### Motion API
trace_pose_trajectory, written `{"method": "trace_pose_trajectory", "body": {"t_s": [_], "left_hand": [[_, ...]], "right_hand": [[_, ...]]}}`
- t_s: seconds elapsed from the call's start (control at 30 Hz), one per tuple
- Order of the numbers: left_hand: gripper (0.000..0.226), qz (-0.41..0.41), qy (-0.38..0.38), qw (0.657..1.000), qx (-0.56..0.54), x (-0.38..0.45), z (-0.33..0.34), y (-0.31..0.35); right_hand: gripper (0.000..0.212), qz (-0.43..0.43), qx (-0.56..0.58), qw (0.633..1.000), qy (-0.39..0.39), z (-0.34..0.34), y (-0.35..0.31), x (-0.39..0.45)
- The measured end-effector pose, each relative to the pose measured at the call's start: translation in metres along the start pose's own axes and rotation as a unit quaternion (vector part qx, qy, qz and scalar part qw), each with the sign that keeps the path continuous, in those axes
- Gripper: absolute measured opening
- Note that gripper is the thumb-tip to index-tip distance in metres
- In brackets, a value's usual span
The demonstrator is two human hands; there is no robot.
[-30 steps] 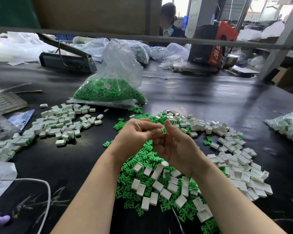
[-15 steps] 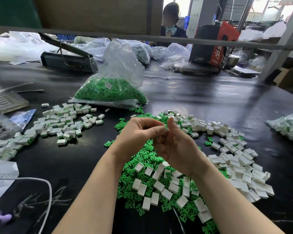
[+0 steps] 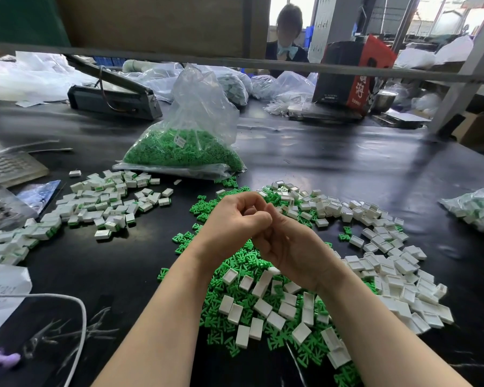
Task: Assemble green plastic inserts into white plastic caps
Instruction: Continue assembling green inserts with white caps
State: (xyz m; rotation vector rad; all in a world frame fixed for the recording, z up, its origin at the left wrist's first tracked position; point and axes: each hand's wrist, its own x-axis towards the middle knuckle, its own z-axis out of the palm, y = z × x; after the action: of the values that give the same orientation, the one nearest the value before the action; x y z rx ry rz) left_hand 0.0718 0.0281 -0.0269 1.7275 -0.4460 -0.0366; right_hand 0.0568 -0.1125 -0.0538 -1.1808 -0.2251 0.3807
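Green inserts: loose heap mid-tabletop, white caps mixed in and spreading right.
Hands: left hand and right hand touch above the heap, fingers curled; what each grip holds is hidden.
Finished caps: pile toward the left edge.
Bag: clear plastic, green inserts inside, behind the heap.
Second bag: right edge, holds white and green parts.

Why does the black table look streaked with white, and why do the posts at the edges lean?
Head view: the glossy table mirrors bright daylight from the windows behind, hence the pale streaks; the wide-angle lens bends straight things near the frame's edge, so the grey post leans; the left hand and right hand show sharp, while the far background is washed out.
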Motion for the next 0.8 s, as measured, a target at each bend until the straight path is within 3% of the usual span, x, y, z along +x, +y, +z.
{"method": "trace_pose_trajectory", "body": {"t_s": [0.17, 0.33, 0.53, 0.8], "left_hand": [[0.007, 0.000, 0.012, 1.000, -0.019, -0.0003, 0.0023, 0.0002], [0.014, -0.008, 0.011, 0.999, -0.052, 0.0012, 0.0057, 0.0019], [0.025, 0.000, 0.017, 0.998, -0.055, 0.0018, 0.0063, 0.0014], [0.007, 0.004, 0.010, 0.999, -0.052, 0.0013, 0.0022, 0.0003]], "right_hand": [[0.046, -0.001, 0.016, 1.000, -0.013, -0.0019, 0.0010, 0.0019], [0.034, -0.018, 0.071, 0.997, -0.027, -0.0028, 0.0028, 0.0032], [0.041, -0.023, 0.049, 0.998, -0.021, -0.0033, 0.0023, 0.0037], [0.048, -0.036, -0.028, 0.999, -0.005, 0.0012, 0.0063, 0.0096]]}}
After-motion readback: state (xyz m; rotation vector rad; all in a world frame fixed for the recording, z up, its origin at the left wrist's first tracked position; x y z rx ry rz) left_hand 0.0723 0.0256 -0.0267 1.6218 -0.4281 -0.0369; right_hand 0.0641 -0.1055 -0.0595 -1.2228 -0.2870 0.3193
